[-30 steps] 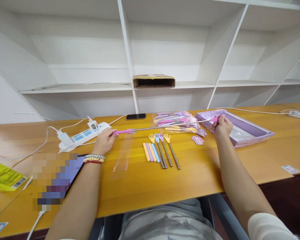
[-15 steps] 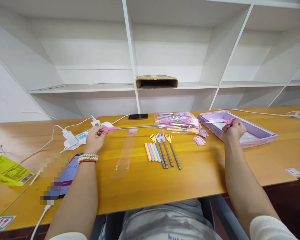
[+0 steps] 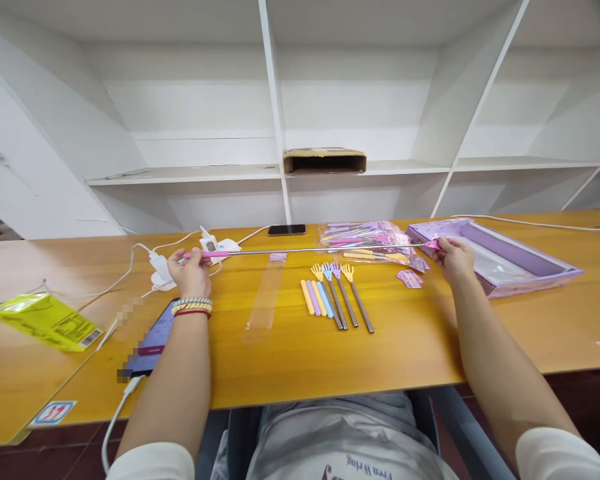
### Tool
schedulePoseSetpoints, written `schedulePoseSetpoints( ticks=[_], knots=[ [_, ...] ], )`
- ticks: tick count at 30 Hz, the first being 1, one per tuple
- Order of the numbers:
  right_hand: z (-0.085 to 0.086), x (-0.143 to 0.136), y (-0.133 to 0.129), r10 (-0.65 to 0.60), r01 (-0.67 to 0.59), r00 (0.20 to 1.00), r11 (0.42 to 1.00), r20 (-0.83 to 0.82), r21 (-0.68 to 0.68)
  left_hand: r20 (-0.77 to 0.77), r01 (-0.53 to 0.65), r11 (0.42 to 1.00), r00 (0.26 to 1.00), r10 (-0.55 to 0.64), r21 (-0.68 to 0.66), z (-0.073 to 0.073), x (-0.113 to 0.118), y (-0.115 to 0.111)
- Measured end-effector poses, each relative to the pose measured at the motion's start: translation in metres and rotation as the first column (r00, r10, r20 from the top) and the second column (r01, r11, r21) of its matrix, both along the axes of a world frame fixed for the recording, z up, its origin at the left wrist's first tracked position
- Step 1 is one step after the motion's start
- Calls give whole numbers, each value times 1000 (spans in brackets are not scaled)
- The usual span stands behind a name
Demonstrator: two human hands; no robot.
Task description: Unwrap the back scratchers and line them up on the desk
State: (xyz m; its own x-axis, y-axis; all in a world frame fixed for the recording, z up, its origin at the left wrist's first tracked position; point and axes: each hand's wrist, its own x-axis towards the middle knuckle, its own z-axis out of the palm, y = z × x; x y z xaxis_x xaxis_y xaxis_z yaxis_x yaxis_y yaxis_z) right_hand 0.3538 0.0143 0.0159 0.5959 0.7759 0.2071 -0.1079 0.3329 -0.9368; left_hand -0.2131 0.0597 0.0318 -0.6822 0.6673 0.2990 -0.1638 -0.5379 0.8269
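Note:
A long metal rod (image 3: 300, 251) with a pink handle stretches level between my two hands. My left hand (image 3: 191, 272) pinches the pink handle at its left end. My right hand (image 3: 455, 259) is closed on the pink head at the other end. Below the rod lie several short pastel handles (image 3: 316, 298) and several metal rods with small hand-shaped heads (image 3: 349, 297). A clear plastic sleeve (image 3: 266, 297) lies flat left of them. Behind, a pile of bagged pieces (image 3: 367, 237) sits beside small pink cards (image 3: 409, 279).
A purple tray (image 3: 500, 257) stands at the right. A black phone (image 3: 287, 230) lies near the shelves, which hold a cardboard box (image 3: 325, 161). At the left are a tablet (image 3: 153, 343), a yellow packet (image 3: 50, 321), a power strip and white cables.
The view has shifted slightly left. My hands are a little closer together, and the rod between them looks shorter. Both hands still hold its ends.

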Motion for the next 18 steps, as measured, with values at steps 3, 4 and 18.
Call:
schedulePoseSetpoints(
  ticks=[3, 4, 18],
  knots=[
    [-2, 1, 2, 24, -24, 1000, 1000, 8, 10, 5, -62, 998, 998, 62, -7, 1, 1, -1],
    [-2, 1, 2, 30, -30, 1000, 999, 3, 26, 4, -77, 997, 997, 77, -9, 2, 1, -1],
    [8, -4, -2, -129, 139, 990, 969, -62, 205, -9, -58, 998, 998, 58, -14, 7, 2, 1]
  ],
)
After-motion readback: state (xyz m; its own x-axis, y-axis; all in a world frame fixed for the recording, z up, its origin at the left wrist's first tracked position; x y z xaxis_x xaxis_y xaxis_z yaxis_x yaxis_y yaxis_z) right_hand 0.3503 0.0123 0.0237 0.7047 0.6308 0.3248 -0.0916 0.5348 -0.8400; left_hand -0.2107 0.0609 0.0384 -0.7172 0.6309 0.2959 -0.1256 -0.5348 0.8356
